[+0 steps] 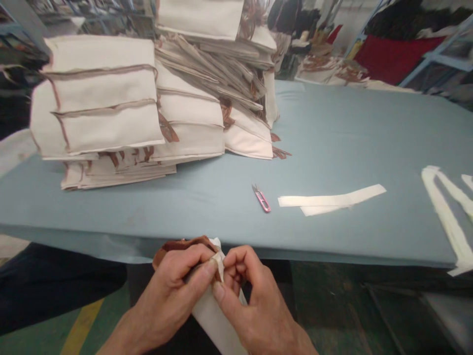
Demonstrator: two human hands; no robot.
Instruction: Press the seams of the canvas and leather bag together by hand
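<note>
My left hand (173,288) and my right hand (251,301) are below the table's near edge, both pinching the same cream fabric piece (218,315) with a brown printed part (177,246). Thumbs and forefingers meet at the cloth's top fold. A small pink thread snip (261,198) lies on the blue-grey table (332,138), a little beyond my hands. Two cream fabric strips (328,200) lie to the right of the snip.
Tall stacks of folded cream cloth with brown trim (111,103) fill the table's left and back. More cream strips (447,212) lie at the right edge. Red fabric (395,56) and shelving are behind. A dark sleeve or trouser leg (55,281) is at lower left.
</note>
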